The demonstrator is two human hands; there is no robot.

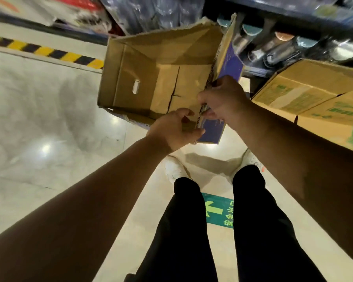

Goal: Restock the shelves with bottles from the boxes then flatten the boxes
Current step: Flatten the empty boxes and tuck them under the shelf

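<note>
here the empty box [137, 66] gapes toward the person; right hand [222, 98] pinches its right wall, left hand [171, 129] curls just below, grip unclear.

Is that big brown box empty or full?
Empty. The box is open toward us, and only bare cardboard shows inside it.

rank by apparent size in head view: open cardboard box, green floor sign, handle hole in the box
1. open cardboard box
2. green floor sign, partly hidden behind the legs
3. handle hole
</note>
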